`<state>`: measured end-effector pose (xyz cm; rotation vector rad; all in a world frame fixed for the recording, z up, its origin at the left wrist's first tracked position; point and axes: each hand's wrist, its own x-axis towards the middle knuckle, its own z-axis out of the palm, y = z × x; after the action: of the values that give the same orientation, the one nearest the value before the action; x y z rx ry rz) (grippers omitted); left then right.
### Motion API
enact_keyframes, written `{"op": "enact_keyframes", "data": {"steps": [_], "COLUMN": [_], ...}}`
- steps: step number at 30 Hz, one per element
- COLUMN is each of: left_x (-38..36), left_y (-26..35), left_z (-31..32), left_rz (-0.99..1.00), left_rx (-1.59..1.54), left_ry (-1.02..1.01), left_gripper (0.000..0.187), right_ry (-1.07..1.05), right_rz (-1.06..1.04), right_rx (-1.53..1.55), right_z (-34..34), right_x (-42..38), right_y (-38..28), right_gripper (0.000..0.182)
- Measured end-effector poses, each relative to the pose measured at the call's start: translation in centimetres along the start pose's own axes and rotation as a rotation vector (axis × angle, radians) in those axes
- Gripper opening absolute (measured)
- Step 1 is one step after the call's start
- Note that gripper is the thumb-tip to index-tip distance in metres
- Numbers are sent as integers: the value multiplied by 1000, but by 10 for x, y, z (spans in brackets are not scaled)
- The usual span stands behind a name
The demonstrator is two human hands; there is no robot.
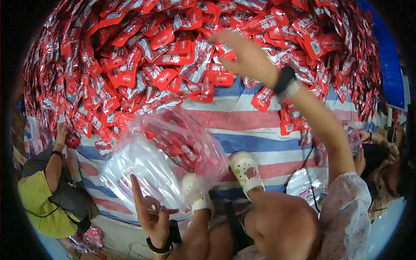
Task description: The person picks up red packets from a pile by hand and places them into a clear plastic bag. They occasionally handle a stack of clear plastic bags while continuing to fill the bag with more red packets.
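My right hand (245, 54) reaches over a large heap of red snack packets (167, 37), fingers stretched and somewhat blurred, with nothing seen in it. Lower down, my left hand (152, 219) is held with its index finger extended and the other fingers loosely curled. It is nearest to a stack of clear plastic bags (136, 162), which its fingertip overlaps in this view. A clear bag with red packets inside (177, 141) lies just beyond the stack, its loose film spreading to the right.
A striped sheet (277, 158) lies under the heap, with my white clogs (245, 171) on it. Loose packets (292, 121) are at the right. A person in yellow-green (37, 203) sits at left, a hand at the heap; another person's arm (375, 138) shows at right.
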<state>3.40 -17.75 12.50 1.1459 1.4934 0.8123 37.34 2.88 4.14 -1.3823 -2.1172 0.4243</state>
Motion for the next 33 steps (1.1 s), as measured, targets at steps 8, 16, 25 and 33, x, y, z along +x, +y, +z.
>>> {"op": "enact_keyframes", "data": {"steps": [8, 16, 25, 33], "left_x": [9, -3, -9, 4], "left_y": [1, -4, -6, 6], "left_z": [-7, -6, -6, 1], "left_rz": [74, 17, 21, -9], "left_rx": [176, -28, 0, 24], "left_ry": [12, 100, 77, 144], "left_gripper": [86, 83, 84, 84], "right_ry": [-300, -452, 149, 25], "right_rz": [70, 189, 721, 595], "right_rx": [-693, -447, 778, -174], "right_z": [22, 56, 9, 116], "right_x": [-14, -211, -40, 31], "right_y": [144, 63, 56, 62], "right_gripper": [61, 57, 34, 54]}}
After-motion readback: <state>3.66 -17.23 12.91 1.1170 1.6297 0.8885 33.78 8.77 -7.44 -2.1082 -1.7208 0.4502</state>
